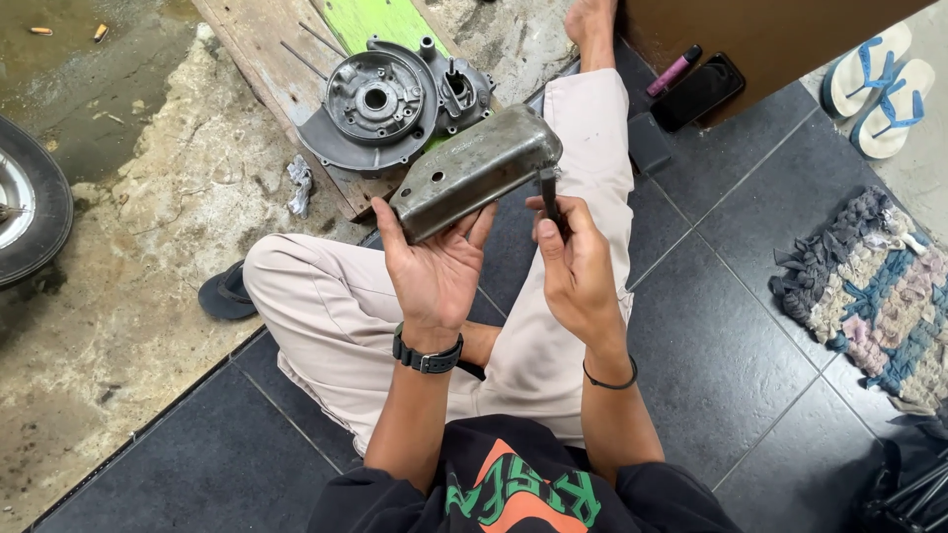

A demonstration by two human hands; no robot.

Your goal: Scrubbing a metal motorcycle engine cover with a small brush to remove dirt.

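Wheel and tyre sit at the far left edge on rough concrete. Right of them, at upper centre, an engine casing rests on a wooden plank, raised off the grit. Centre frame, a seated person's left hand cradles a dull metal cover from beneath, palm up, tilting it toward the eye. Beside it, the right hand grips a dark slim tool, its tip touching the cover's edge. Sandals and a rag rug lie to the right on dark tiles.
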